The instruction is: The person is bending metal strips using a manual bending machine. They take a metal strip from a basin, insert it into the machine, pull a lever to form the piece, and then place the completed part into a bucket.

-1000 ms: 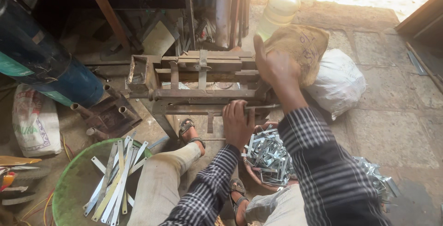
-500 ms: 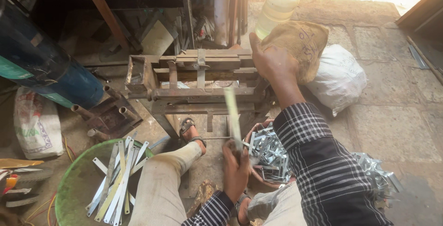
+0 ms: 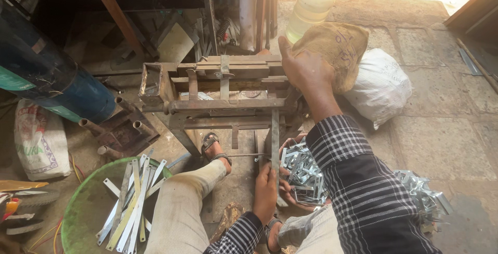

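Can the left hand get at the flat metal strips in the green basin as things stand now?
Probably not at once: the left hand already holds an upright metal strip, and the raised left leg lies between it and the green basin.

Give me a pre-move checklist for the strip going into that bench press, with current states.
1. Left hand grips the metal strip: ok, strip stands upright.
2. Strip seated in the bending jig: cannot tell, its top end is hidden behind the frame.
3. Right hand on the jig's right end: ok, resting there.
4. Left fingers away from the jig frame: ok, hand low on the strip.
5. Sandalled foot under the jig: not ok, close beneath the frame.
6. Flat strip supply in the green basin: ok, several left.
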